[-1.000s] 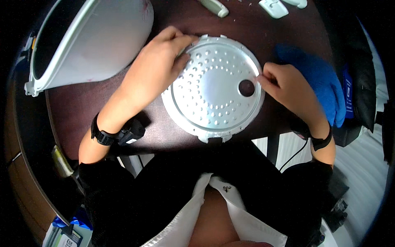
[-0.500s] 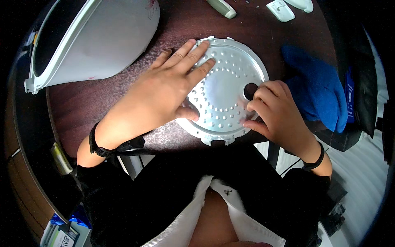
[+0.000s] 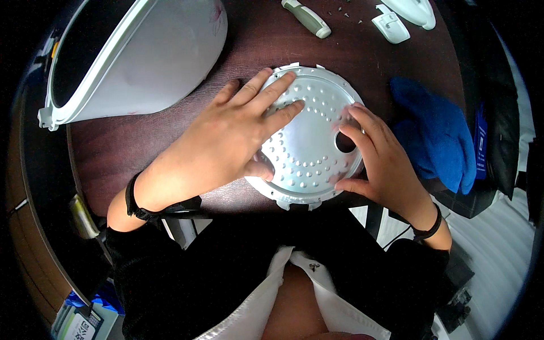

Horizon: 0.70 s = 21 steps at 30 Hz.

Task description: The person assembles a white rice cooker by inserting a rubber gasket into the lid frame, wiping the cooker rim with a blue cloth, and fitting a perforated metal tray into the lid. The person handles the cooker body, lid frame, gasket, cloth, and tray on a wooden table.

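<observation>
A round silvery metal plate [image 3: 303,133] with rings of small raised bumps lies on the table near its front edge. It has a round hole near its right side and small tabs along its rim. My left hand [image 3: 235,133] is spread over the plate's left side, fingertips at the far left rim and thumb at the near left. On the opposite side, my right hand [image 3: 379,156] has its fingers apart around the right rim, beside the hole. Its thumb is at the lower right edge, and the fingertips are slightly blurred.
A large white rounded shell [image 3: 141,68] lies on its side at the far left. At the back are a grey-green handled tool [image 3: 309,20], several small screws [image 3: 345,15] and white plastic pieces [image 3: 391,28]. A blue cloth [image 3: 433,136] lies at the right on the dark red-brown table [image 3: 113,147].
My right hand's fingers were bent at the hole and have now straightened and spread toward the upper right rim. My left hand keeps its place on the plate. The view has shifted slightly.
</observation>
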Motion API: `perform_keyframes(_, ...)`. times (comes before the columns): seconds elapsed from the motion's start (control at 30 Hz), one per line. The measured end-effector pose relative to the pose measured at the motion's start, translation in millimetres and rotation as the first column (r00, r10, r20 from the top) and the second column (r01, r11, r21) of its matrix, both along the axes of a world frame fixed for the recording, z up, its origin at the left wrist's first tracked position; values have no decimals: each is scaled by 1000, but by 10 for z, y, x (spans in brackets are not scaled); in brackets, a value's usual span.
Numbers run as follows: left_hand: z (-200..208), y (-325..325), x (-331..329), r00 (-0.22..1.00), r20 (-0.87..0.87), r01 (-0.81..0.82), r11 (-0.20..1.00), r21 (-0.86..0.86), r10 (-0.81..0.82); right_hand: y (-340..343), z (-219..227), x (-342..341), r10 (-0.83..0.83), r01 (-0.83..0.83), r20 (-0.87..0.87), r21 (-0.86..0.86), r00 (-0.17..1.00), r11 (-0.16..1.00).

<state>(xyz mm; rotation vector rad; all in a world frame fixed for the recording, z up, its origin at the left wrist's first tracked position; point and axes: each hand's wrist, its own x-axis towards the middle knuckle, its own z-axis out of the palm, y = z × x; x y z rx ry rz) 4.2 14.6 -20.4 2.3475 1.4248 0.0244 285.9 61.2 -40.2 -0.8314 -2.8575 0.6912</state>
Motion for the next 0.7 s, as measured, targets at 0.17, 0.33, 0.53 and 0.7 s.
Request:
perform_keyframes(0.17, 76, -6, 46, 999, -43, 21, 1000, -12, -21, 5, 77, 37, 0, 0, -1, -12, 1000, 1000)
perform_keyframes(0.33, 131, -2, 66, 996, -77, 45, 998, -44, -49, 22, 85, 47, 20, -20, -6, -16, 1000, 1000)
perform_keyframes(0.53, 161, -66, 40, 992, -71, 103, 995, -9, -104, 113, 176, 10, 51, -51, -44, 15, 998, 999)
perform_keyframes(0.7, 169, -220, 27, 973, 38, 228, 973, 22, -229, 420, 88, -178, -51, 80, -201, 142, 978, 987)
